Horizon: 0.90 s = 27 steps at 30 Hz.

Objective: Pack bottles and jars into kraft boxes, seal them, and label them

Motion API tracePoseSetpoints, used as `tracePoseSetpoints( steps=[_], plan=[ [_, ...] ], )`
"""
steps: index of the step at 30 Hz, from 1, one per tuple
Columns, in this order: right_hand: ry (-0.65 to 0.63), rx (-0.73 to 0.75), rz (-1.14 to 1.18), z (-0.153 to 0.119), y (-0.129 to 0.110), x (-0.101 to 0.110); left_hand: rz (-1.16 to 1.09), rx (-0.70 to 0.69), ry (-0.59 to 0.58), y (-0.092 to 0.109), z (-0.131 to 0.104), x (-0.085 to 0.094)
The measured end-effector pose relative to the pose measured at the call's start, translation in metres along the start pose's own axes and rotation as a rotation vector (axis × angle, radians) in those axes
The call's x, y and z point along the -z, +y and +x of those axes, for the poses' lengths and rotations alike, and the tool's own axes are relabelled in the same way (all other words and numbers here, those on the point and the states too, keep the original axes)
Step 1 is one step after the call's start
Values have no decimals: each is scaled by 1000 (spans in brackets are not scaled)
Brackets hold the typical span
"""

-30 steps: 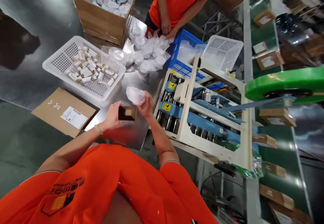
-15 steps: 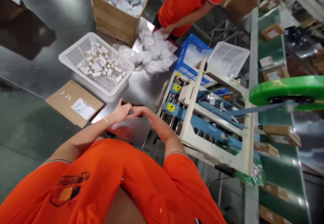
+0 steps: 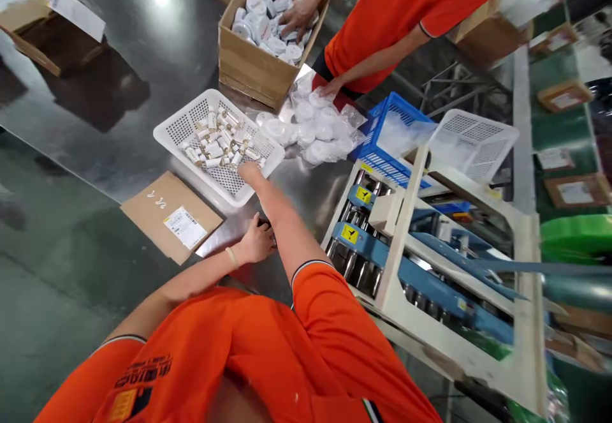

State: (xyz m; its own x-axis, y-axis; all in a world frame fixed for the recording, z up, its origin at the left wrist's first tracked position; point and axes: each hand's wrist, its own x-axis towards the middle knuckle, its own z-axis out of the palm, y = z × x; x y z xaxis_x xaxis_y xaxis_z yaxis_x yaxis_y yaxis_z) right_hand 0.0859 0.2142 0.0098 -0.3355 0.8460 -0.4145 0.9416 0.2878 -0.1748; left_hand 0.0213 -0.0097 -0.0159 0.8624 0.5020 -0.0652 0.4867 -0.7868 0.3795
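My right hand (image 3: 250, 171) reaches into the near right end of a white perforated basket (image 3: 168, 134), beside small white and gold bottles (image 3: 215, 145); its fingertips are hard to make out. Closed round a small dark object, my left hand (image 3: 258, 240) rests low over the metal table, below the basket. The dark object (image 3: 264, 222) shows only in part between the fingers. Left of my left hand lies a flat brown carton (image 3: 160, 209) with a white label.
Beyond the basket stands a cardboard box (image 3: 253, 69) of round white containers, with a co-worker's hand (image 3: 299, 18) in it. The co-worker's other hand touches bagged white items (image 3: 320, 123). To the right are a blue crate (image 3: 382, 155) and a roller machine (image 3: 396, 257).
My right hand has left my left hand and moved forward into the basket. The co-worker's one hand has gone into the box. The whole view has shifted.
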Motion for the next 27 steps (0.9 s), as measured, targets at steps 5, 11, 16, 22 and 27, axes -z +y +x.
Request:
tracePoseSetpoints(
  steps=[5,11,16,22,27],
  plan=[
    [116,40,56,-17,16,12,-65,-19,3,-1,0,4],
    [342,-175,191,-186,61,9,-105,2,-24,-3,-4,9],
    [96,-422,288,-269,33,-45,-95,-14,-9,-9,-2,10],
    [132,-536,360,-254,-1,-72,-30,7,-59,-12,-1,15],
    [224,-487,400,-269,10,-97,0,6,-66,-8,-4,15]
  ],
)
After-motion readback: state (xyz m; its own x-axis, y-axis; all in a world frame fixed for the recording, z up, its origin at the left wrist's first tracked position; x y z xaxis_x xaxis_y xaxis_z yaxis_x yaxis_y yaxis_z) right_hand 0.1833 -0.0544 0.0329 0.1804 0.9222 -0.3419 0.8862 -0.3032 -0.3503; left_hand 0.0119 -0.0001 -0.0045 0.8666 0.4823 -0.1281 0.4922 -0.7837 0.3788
